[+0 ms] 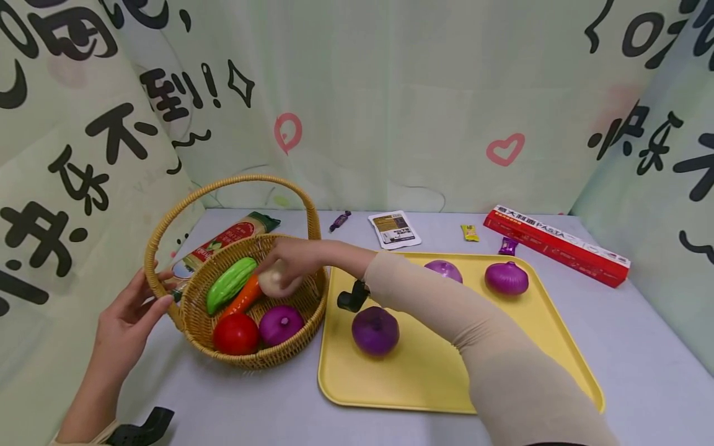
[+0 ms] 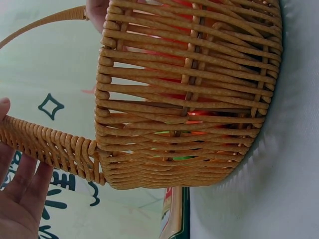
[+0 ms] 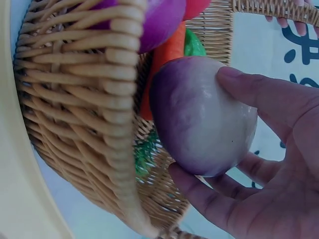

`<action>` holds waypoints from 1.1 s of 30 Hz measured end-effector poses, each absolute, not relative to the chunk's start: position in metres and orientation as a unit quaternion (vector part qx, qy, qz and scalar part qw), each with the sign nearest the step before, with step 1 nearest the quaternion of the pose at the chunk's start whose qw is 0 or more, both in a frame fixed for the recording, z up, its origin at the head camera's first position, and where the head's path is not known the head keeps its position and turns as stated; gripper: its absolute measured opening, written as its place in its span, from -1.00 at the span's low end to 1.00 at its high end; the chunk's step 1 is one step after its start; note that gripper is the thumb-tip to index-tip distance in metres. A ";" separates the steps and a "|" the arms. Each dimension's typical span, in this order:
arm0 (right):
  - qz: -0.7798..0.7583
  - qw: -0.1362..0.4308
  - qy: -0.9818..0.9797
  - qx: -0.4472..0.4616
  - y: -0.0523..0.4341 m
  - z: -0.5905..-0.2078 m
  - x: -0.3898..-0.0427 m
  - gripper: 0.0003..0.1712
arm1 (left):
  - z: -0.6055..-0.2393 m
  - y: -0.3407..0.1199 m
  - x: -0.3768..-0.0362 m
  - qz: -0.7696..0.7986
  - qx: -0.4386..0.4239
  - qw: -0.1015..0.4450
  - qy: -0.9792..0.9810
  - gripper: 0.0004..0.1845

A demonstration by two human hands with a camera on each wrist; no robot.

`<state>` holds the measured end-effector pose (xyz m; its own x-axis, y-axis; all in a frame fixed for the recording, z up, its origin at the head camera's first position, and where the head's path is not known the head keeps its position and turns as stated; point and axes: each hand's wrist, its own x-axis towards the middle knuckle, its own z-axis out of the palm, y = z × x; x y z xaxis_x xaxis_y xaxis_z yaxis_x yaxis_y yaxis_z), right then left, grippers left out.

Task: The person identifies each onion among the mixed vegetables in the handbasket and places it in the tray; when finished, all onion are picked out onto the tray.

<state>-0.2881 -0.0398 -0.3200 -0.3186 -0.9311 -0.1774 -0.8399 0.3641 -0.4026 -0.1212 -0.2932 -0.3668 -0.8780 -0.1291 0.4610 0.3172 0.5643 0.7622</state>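
Observation:
My left hand (image 1: 129,319) grips the handle of a wicker basket (image 1: 253,360), thumb on one side and fingers on the other. Over the basket's inside, my right hand (image 1: 298,255) holds a white and purple turnip (image 3: 202,117) between thumb and fingers, close to the rim. Below it in the basket lie a ridged green vegetable (image 1: 231,285), a carrot (image 1: 243,297), a red tomato (image 1: 236,334) and a purple onion (image 1: 281,325). Green carrot leaves (image 3: 145,153) show inside the basket in the right wrist view.
A yellow tray (image 1: 413,387) to the right bears a dark purple onion (image 1: 375,331), another onion (image 1: 506,278) and a paler one (image 1: 443,269) partly behind my sleeve. Behind stand a red pasta box (image 1: 558,244), a white pouch (image 1: 394,229), small candies and a red-green package (image 1: 229,238).

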 end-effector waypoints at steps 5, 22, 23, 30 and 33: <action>-0.126 0.192 0.814 -0.533 -0.033 -0.312 -0.288 -0.42 | -0.366 -0.294 -0.121 -0.460 -0.050 0.236 -0.855 -0.34; -0.180 0.165 0.821 -0.515 0.010 -0.295 -0.275 -0.40 | -0.368 -0.296 -0.121 -0.462 -0.035 0.234 -0.855 -0.32; -0.182 0.163 0.822 -0.515 0.013 -0.294 -0.273 -0.40 | -0.368 -0.296 -0.121 -0.463 -0.035 0.233 -0.855 -0.32; -0.208 0.151 0.817 -0.516 0.038 -0.292 -0.262 -0.42 | -0.367 -0.296 -0.121 -0.462 -0.036 0.236 -0.854 -0.31; -0.216 0.137 0.815 -0.521 0.053 -0.290 -0.255 -0.43 | -0.367 -0.294 -0.121 -0.463 -0.038 0.235 -0.854 -0.31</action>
<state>-0.2551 0.0528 -0.2900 -0.4200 -0.9075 0.0015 -0.7895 0.3646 -0.4937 -0.1214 -0.2942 -0.3673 -0.8863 -0.1528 0.4372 0.2829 0.5689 0.7723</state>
